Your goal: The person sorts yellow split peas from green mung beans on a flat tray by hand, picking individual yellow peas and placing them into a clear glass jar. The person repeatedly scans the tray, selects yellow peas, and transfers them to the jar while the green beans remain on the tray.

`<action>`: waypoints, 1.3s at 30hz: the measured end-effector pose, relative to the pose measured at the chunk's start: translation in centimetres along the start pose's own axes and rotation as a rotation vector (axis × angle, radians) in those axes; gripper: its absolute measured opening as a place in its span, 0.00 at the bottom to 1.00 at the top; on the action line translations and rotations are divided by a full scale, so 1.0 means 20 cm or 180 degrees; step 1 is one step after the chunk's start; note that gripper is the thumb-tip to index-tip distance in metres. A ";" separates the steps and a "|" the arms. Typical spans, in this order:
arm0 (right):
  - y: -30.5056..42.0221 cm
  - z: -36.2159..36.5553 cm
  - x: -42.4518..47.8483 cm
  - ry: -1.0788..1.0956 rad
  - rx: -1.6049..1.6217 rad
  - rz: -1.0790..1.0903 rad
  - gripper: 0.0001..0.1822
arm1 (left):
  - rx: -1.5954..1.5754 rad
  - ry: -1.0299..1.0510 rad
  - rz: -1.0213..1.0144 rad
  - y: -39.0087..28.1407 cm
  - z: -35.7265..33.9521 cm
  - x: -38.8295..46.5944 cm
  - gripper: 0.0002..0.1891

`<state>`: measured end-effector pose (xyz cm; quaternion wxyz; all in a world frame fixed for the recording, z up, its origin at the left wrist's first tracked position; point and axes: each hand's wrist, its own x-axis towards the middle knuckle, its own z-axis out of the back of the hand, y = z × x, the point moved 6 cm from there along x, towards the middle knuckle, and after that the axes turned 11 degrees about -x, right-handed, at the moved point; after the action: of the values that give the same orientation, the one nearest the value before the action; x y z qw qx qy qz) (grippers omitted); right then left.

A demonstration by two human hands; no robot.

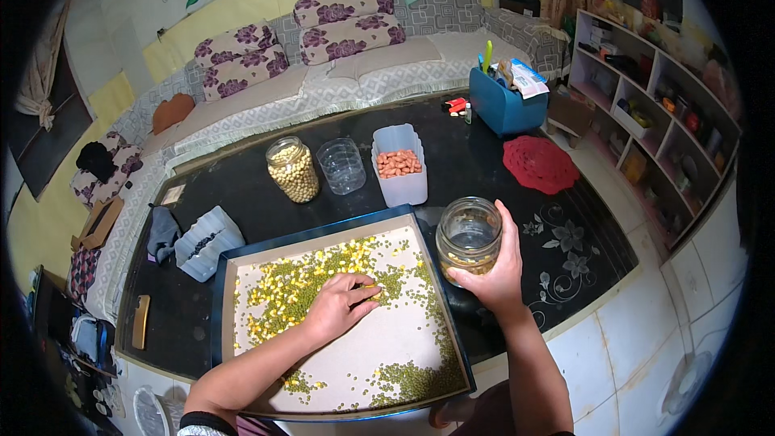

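My left hand (339, 307) reaches into a shallow box lid (363, 369) with a blue rim, its fingertips down among mung beans (418, 383) and yellow corn kernels (357, 248). Whether a kernel sits between those fingers is hard to tell. Mixed corn and beans cover the far left of the lid, and mostly green beans lie along its right side and near right corner. Beside the lid's right edge, my right hand (502, 266) grips a clear glass jar (469, 233) around its side. A few yellow kernels show at the jar's bottom.
Behind the lid stand a jar of pale beans (293, 169), a clear plastic container (342, 166) and a plastic tub of peanuts (399, 175). Left are a tub with dark beans (209, 245) and a phone (140, 322). A red doily (540, 163) and blue organizer (507, 100) lie right.
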<state>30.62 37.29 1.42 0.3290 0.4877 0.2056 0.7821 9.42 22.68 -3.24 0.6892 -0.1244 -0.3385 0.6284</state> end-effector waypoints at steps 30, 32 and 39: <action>-0.01 -0.01 0.01 0.0000 -0.0040 0.0009 0.56 | 0.0012 -0.0008 -0.0050 0.01 -0.03 0.06 0.11; -0.01 -0.01 0.01 0.0008 -0.0049 0.0007 0.56 | 0.0050 -0.0044 -0.0162 -0.02 -0.03 0.07 0.11; 0.00 -0.01 0.00 0.0014 -0.0066 0.0006 0.56 | 0.0151 0.0091 -0.0484 -0.06 -0.03 0.08 0.09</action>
<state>30.46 37.41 1.35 0.3329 0.4827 0.1978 0.7855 10.66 24.14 -2.55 0.7424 -0.0910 -0.3222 0.5803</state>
